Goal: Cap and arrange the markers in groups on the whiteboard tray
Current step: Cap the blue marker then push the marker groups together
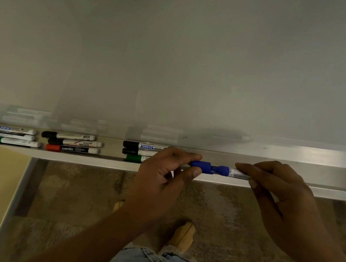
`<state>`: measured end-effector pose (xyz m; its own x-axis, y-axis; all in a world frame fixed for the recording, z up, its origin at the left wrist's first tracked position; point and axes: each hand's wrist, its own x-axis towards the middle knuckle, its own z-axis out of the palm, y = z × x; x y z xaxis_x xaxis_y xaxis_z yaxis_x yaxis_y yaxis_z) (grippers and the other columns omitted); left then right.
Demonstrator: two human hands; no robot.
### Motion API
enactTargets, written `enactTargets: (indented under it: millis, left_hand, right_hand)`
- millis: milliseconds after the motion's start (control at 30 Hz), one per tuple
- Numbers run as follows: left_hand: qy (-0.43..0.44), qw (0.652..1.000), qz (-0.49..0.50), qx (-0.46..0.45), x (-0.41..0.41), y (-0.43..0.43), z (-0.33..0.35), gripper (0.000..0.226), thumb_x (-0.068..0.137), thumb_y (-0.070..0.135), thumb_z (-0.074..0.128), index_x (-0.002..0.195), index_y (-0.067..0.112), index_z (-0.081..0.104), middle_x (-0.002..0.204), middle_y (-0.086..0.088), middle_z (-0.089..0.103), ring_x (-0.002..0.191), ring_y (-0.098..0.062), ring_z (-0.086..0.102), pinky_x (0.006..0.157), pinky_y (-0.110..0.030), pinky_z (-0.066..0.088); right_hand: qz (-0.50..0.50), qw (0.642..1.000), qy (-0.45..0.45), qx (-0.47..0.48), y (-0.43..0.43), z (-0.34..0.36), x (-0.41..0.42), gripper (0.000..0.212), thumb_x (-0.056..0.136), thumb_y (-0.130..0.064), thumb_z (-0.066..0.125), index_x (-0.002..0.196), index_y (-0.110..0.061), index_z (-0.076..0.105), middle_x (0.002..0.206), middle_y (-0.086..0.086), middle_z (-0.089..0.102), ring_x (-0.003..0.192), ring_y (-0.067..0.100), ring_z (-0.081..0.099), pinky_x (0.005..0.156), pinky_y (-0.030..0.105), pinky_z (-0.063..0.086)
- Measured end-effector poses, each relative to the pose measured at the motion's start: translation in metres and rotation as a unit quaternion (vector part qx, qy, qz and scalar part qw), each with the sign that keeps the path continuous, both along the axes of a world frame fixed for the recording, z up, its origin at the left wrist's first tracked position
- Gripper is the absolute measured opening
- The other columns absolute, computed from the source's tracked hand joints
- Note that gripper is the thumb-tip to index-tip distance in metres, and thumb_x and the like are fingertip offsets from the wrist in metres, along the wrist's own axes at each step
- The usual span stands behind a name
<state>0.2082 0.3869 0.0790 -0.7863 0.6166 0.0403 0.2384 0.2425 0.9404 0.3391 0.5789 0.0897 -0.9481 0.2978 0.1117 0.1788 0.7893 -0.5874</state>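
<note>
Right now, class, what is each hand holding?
Left hand: pinching the blue cap.
Right hand: pinching the blue marker by its barrel.

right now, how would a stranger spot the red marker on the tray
Follow the whiteboard down to the tray along its bottom edge, then to the second group of markers from the left. The red marker lies nearest the front edge; it alone has a red cap, and its black barrel reads camlin.

Grouped markers [71, 149] on whiteboard tray [321, 178]
</note>
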Motion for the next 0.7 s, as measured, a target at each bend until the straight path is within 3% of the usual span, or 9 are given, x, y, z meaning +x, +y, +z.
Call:
enactTargets:
  millis: [133, 233, 300, 433, 500, 567, 633, 700]
  left_hand:
    - [0.039, 0.999, -0.023, -0.023, -0.002, -0.001, 0.001, 0.027, 0.087, 0.035, 0.059, 0.111, 0.027, 0.067, 0.093, 0.020, 0.059, 0.081, -0.008, 0.056, 0.067, -0.015, 0.046]
    - [0.108, 0.991, -0.056, -0.049, -0.002, -0.002, 0.003, 0.030, 0.087, 0.036, 0.057, 0.113, 0.025, 0.067, 0.092, 0.017, 0.059, 0.075, 0.001, 0.053, 0.066, -0.010, 0.043]
    - [0.172, 0.979, -0.082, -0.067, 0.001, -0.002, 0.004, 0.031, 0.087, 0.037, 0.057, 0.111, 0.019, 0.067, 0.092, 0.008, 0.062, 0.073, 0.003, 0.050, 0.065, -0.010, 0.043]
    - [0.221, 0.967, -0.106, -0.066, 0.006, -0.005, 0.006, 0.034, 0.088, 0.040, 0.055, 0.111, 0.018, 0.068, 0.089, 0.004, 0.066, 0.076, 0.002, 0.051, 0.065, -0.014, 0.046]
    - [0.221, 0.967, -0.115, -0.060, 0.008, -0.008, 0.007, 0.035, 0.087, 0.039, 0.058, 0.115, 0.019, 0.064, 0.090, 0.005, 0.069, 0.078, 0.002, 0.055, 0.067, -0.015, 0.048]
    - [0.164, 0.981, -0.094, -0.044, 0.009, -0.009, 0.012, 0.047, 0.085, 0.040, 0.061, 0.128, 0.024, 0.050, 0.095, 0.009, 0.070, 0.076, 0.004, 0.058, 0.070, -0.008, 0.046]
    - [0.114, 0.990, -0.081, -0.029, 0.009, -0.009, 0.015, 0.062, 0.083, 0.039, 0.062, 0.137, 0.030, 0.034, 0.110, 0.017, 0.063, 0.074, 0.010, 0.058, 0.071, -0.004, 0.045]
    - [0.112, 0.989, -0.087, -0.030, 0.009, -0.008, 0.016, 0.063, 0.082, 0.040, 0.060, 0.138, 0.032, 0.030, 0.119, 0.020, 0.056, 0.079, 0.015, 0.056, 0.075, -0.004, 0.044]
  right_hand:
    - [0.009, 1.000, 0.002, -0.020, -0.009, 0.002, -0.008, 0.029, 0.095, -0.021, 0.048, 0.121, -0.025, 0.061, 0.102, -0.010, 0.057, 0.091, 0.009, 0.052, 0.070, 0.034, 0.052]
    - [0.006, 0.999, -0.021, -0.040, -0.019, 0.009, -0.015, 0.037, 0.089, -0.054, 0.045, 0.113, -0.031, 0.062, 0.099, -0.017, 0.056, 0.090, 0.004, 0.051, 0.065, 0.028, 0.048]
    - [0.015, 0.999, -0.041, -0.025, -0.027, 0.011, -0.020, 0.047, 0.084, -0.073, 0.036, 0.098, -0.036, 0.061, 0.087, -0.021, 0.055, 0.080, 0.002, 0.050, 0.061, 0.029, 0.041]
    - [-0.019, 0.998, -0.065, -0.009, -0.038, 0.007, -0.028, 0.062, 0.069, -0.089, 0.035, 0.063, -0.029, 0.051, 0.055, -0.011, 0.047, 0.056, 0.006, 0.044, 0.053, 0.026, 0.028]
    - [-0.043, 0.995, -0.085, -0.010, -0.040, 0.005, -0.031, 0.070, 0.061, -0.094, 0.035, 0.055, -0.025, 0.047, 0.048, -0.008, 0.044, 0.050, 0.007, 0.042, 0.051, 0.024, 0.026]
    - [-0.043, 0.993, -0.103, -0.031, -0.041, 0.005, -0.033, 0.073, 0.056, -0.096, 0.036, 0.052, -0.024, 0.046, 0.044, -0.005, 0.044, 0.045, 0.008, 0.040, 0.047, 0.024, 0.027]
    - [-0.034, 0.993, -0.097, -0.056, -0.042, 0.004, -0.033, 0.071, 0.055, -0.095, 0.040, 0.050, -0.024, 0.046, 0.042, -0.003, 0.043, 0.041, 0.007, 0.039, 0.045, 0.023, 0.029]
    - [-0.029, 0.994, -0.075, -0.070, -0.045, 0.002, -0.033, 0.068, 0.058, -0.093, 0.040, 0.051, -0.025, 0.046, 0.043, -0.003, 0.044, 0.042, 0.008, 0.041, 0.045, 0.024, 0.032]
